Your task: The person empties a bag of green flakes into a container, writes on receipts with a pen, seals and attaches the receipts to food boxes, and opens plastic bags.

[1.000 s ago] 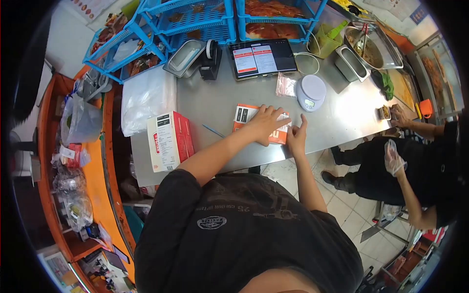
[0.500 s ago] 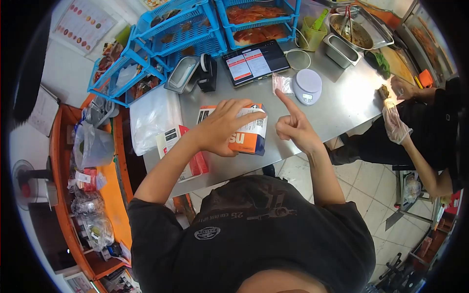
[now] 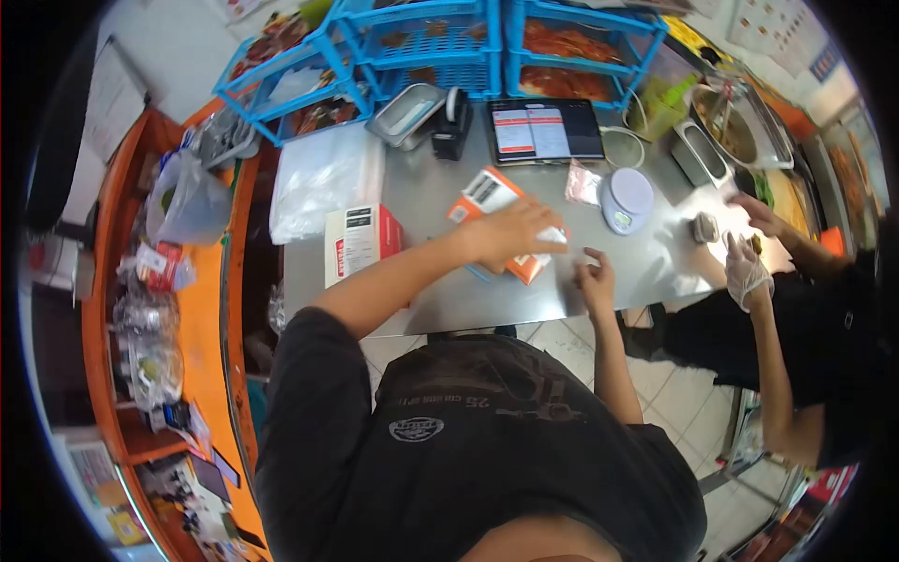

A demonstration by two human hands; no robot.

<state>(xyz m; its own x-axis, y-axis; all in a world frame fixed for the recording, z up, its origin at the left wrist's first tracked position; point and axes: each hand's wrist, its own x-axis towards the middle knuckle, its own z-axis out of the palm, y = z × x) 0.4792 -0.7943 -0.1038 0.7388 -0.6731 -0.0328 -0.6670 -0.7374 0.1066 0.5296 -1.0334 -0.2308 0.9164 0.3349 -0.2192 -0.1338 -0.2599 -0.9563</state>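
Observation:
An orange and white box (image 3: 487, 192) with a printed label lies slantwise on the steel table. My left hand (image 3: 517, 234) is laid across its middle, fingers stretched out over the top and hiding part of it. My right hand (image 3: 596, 278) is just to the right of the box, near the table's front edge, its fingers loosely curled and apart with nothing visible in them. Left of the box stands a red and white box (image 3: 351, 245) with a label. A thin blue stick (image 3: 478, 273) shows partly under my left forearm.
Behind are a tablet (image 3: 546, 131), a small scale (image 3: 627, 199), a pink-white packet (image 3: 582, 183), metal tins and blue racks (image 3: 431, 42). Clear plastic bags (image 3: 326, 178) lie at left. A co-worker's gloved hand (image 3: 747, 273) and bare hand (image 3: 757, 214) are at right, by a small container (image 3: 704, 228).
The orange and white box has turned slantwise since half a second ago, with my left hand flatter across it. My right index finger, stretched out before, is now curled. The view has shifted.

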